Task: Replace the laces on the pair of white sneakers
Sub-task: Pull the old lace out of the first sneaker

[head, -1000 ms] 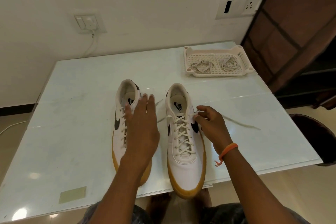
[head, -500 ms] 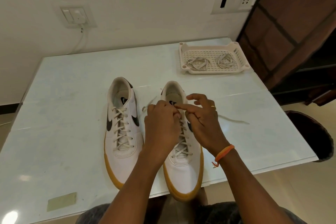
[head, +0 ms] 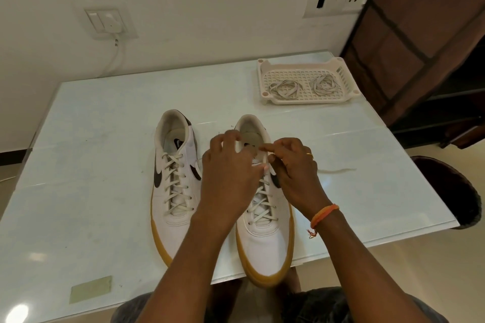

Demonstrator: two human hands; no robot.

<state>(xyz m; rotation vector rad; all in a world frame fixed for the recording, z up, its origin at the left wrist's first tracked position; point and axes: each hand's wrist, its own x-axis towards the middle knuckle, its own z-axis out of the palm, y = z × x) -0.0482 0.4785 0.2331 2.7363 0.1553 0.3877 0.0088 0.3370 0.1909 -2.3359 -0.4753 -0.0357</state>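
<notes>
Our right hand (head: 294, 170) pinches the lace (head: 338, 171) at the top eyelets of the right sneaker (head: 265, 238); our left hand (head: 231, 173), fingers curled, seems to grip the tongue or collar, though what exactly it holds is hidden. We judge unlacing is just starting: best to steady the shoe, loosen each crossing, draw the lace straight out. The left sneaker (head: 173, 186) sits just beside, fully laced. Two coiled laces (head: 284, 88) wait in the tray (head: 265, 73) far across the surface (head: 91, 165).

I see a green tape patch (head: 90, 289) at the worktop's (head: 91, 165) near-left corner and 2 wall switch plates (head: 110, 23).
</notes>
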